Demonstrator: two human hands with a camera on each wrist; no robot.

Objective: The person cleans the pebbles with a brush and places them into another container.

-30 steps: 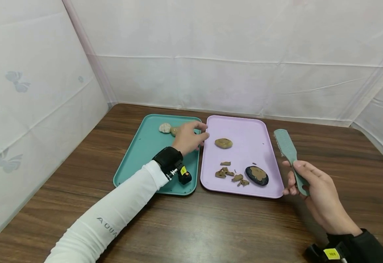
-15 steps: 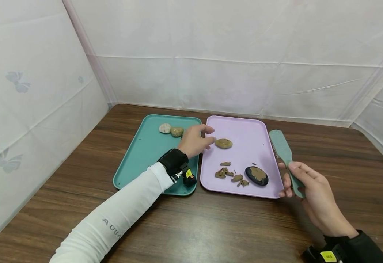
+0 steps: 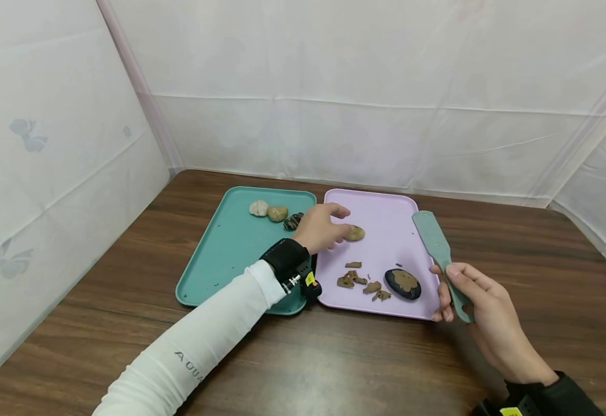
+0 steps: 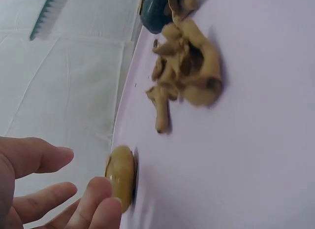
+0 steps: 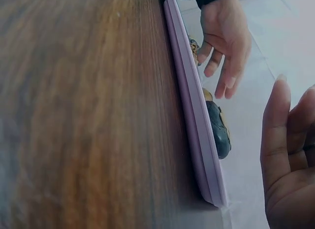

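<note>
My left hand (image 3: pixel 321 227) reaches over the lilac tray (image 3: pixel 383 211), thumb and fingers apart. Its fingertips are beside an olive-yellow stone (image 3: pixel 355 233); in the left wrist view that stone (image 4: pixel 121 177) lies just past the fingers, with nothing gripped. Whether they touch it is unclear. With thumb and fingers, my right hand (image 3: pixel 485 300) holds a pale green brush (image 3: pixel 433 236) by its handle. The brush is tilted above the tray's right side; its short bristles (image 4: pixel 43 17) show in the left wrist view. A black stone (image 3: pixel 398 290) with a brown clay-like patch lies nearby on the tray.
Several torn brown clay-like scraps (image 3: pixel 350 279) lie left of the black stone. On the teal tray (image 3: pixel 220 254) sit a white stone (image 3: pixel 258 208), an olive stone (image 3: pixel 277 214) and a dark striped stone (image 3: pixel 293 221). White sheeting (image 3: pixel 303 138) walls the brown table (image 3: pixel 334 364).
My left hand has moved right from the teal tray to the olive-yellow stone, uncovering the dark striped stone. My right hand and the brush have shifted slightly left.
</note>
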